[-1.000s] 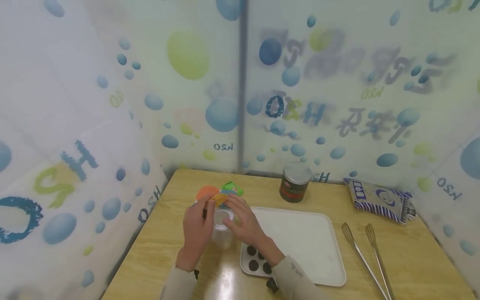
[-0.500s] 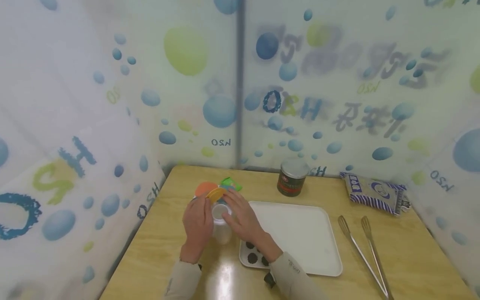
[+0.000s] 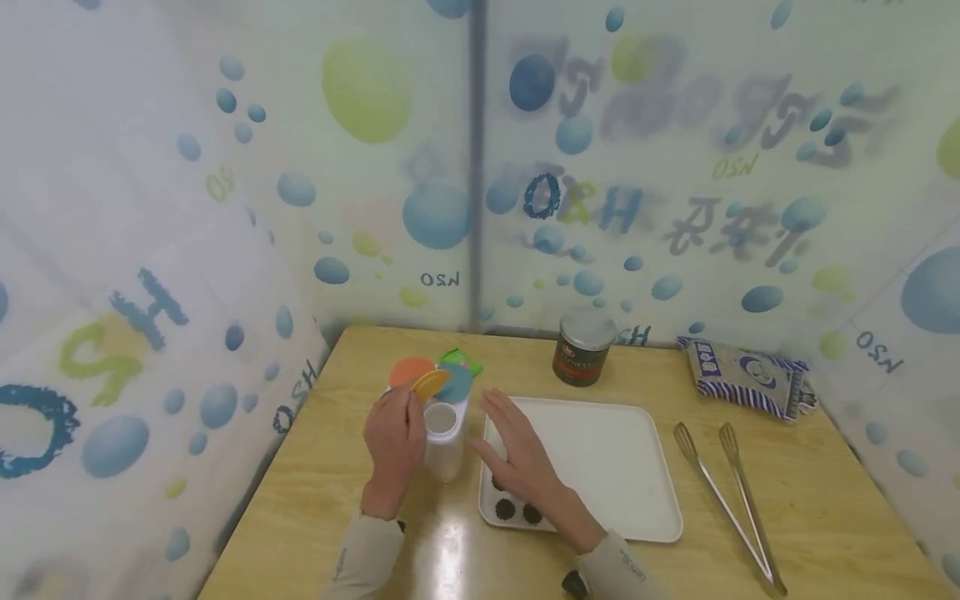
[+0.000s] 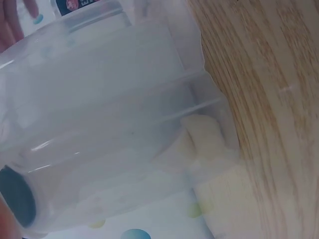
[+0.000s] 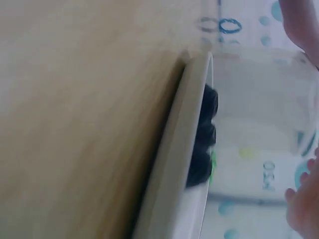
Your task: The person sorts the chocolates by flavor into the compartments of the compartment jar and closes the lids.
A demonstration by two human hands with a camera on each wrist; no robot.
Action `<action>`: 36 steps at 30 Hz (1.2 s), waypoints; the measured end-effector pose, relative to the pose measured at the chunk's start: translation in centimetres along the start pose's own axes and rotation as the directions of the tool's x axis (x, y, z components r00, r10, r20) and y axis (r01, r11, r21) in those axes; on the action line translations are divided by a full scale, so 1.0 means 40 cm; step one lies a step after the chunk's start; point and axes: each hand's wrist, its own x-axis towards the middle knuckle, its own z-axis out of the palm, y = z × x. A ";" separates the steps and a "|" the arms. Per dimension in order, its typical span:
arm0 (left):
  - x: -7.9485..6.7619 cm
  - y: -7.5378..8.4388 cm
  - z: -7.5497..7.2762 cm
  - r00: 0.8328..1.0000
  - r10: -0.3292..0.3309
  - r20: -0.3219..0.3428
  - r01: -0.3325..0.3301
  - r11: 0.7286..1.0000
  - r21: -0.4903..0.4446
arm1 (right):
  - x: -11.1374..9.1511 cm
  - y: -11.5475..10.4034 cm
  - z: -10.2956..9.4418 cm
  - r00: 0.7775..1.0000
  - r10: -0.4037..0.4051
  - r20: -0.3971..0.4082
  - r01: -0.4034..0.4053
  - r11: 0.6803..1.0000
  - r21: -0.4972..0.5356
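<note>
A clear plastic container (image 3: 446, 454) with several compartments stands upright left of the tray; one round mouth is uncovered. My left hand (image 3: 396, 437) pinches its round yellow lid (image 3: 431, 386), tilted up behind that mouth. An orange lid (image 3: 411, 371) and a blue lid (image 3: 457, 382) sit on the container's far side. In the left wrist view, beige pieces (image 4: 202, 134) lie low inside the translucent container. My right hand (image 3: 521, 454) is apart from the container, fingers extended over the tray's left side, holding nothing. In the right wrist view, its fingers (image 5: 304, 204) appear at the right edge.
The white tray (image 3: 592, 467) carries several dark scalloped pieces (image 3: 506, 509) at its near left corner. Metal tongs (image 3: 738, 517) lie right of it. A dark tin (image 3: 581, 348), a striped packet (image 3: 750, 379) and a green packet (image 3: 461, 362) are along the back.
My right hand has left the yellow lid and moved right, over the tray, uncovering the container from view. My left hand still pinches the lid. The head view has shifted slightly.
</note>
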 end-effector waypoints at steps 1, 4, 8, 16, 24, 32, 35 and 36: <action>-0.001 -0.001 0.003 1.000 0.001 -0.017 -0.001 1.000 -0.006 | -0.016 0.005 -0.013 0.999 0.033 0.004 -0.033 0.999 0.002; -0.001 -0.002 0.009 0.999 -0.005 -0.041 0.005 1.000 -0.014 | -0.059 0.015 -0.061 0.985 0.168 0.025 -0.170 0.984 0.059; -0.001 -0.002 0.007 0.999 -0.011 -0.040 0.011 1.000 -0.015 | -0.124 0.032 -0.120 0.947 0.312 0.072 -0.318 0.941 0.111; -0.002 0.001 0.010 1.000 -0.010 -0.028 0.010 1.000 -0.020 | -0.245 0.098 -0.224 0.901 0.433 0.018 -0.433 0.901 0.014; -0.007 0.009 0.007 0.999 -0.034 -0.029 0.034 0.999 0.004 | -0.331 0.179 -0.374 0.763 0.596 -0.250 -0.628 0.776 -0.064; -0.004 0.006 0.006 0.999 -0.043 -0.005 0.044 0.999 0.010 | -0.439 0.230 -0.484 0.576 0.792 -0.199 -0.807 0.513 -0.292; -0.005 0.003 0.009 0.999 -0.031 -0.008 0.032 0.999 0.005 | -0.462 0.240 -0.493 0.492 0.867 -0.075 -0.835 0.447 -0.320; -0.005 0.002 0.010 1.000 -0.027 -0.010 0.027 1.000 0.005 | -0.466 0.244 -0.494 0.473 0.880 -0.041 -0.839 0.435 -0.327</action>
